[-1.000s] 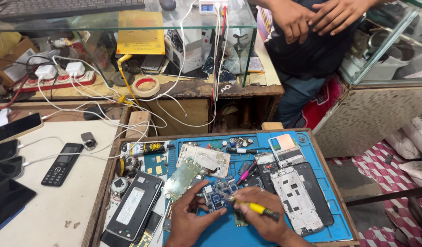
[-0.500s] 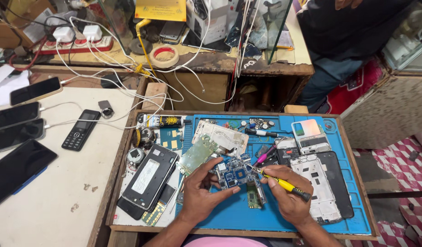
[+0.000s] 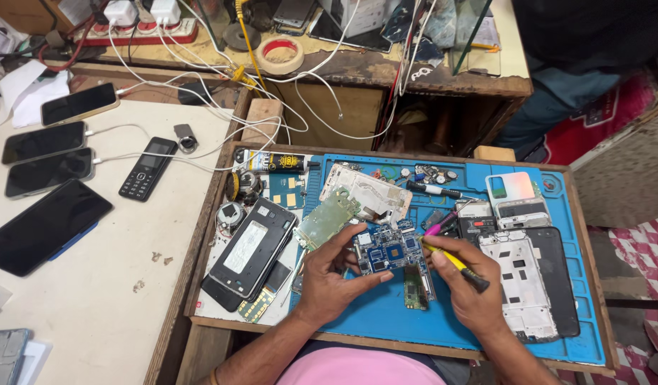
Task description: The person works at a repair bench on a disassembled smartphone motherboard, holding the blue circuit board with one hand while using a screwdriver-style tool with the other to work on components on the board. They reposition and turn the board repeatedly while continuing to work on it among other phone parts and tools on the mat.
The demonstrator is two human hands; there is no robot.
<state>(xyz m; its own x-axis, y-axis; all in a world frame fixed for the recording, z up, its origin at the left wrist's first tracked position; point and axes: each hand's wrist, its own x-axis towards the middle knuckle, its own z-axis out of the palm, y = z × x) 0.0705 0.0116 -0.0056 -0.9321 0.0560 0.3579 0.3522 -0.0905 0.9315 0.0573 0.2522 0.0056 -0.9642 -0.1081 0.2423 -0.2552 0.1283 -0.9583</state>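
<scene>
Blue circuit board [image 3: 389, 251]: lower centre of frame, flat on the blue work mat [image 3: 386, 314], between both hands.

Left hand [image 3: 329, 281]: lower centre, just left of the board. Fingers [image 3: 343, 239] curled and partly closed, fingertips touching the board's left edge, thumb pressed to its lower edge. Board pinned, not lifted.

Right hand [image 3: 468, 289]: lower centre-right, just right of the board. Fingers closed around a yellow-handled screwdriver [image 3: 453, 262]. Tool tilted, tip directed up-left to the board's right edge. Contact between tip and board: cannot tell.

Adjacent items:
- Small green board strip [image 3: 414, 289]: directly below the blue board, on the mat.
- Green board [image 3: 327, 217]: up-left of the left hand, tilted.
- Silver phone frame [image 3: 368, 192]: above the blue board.
- Pink-handled tool [image 3: 439, 222]: up-right of the board, near the screwdriver tip.
- White phone frame on a black phone body [image 3: 525, 281]: right of the right hand.
- Black phone, back open [image 3: 252, 246]: left of the left hand, at the mat's left edge.

White table [image 3: 94, 271], left of frame: black keypad phone [image 3: 148, 168] and several dark smartphones [image 3: 44, 224], some on white cables.

Tape roll [image 3: 281, 54]: upper centre, on the wooden shelf.
</scene>
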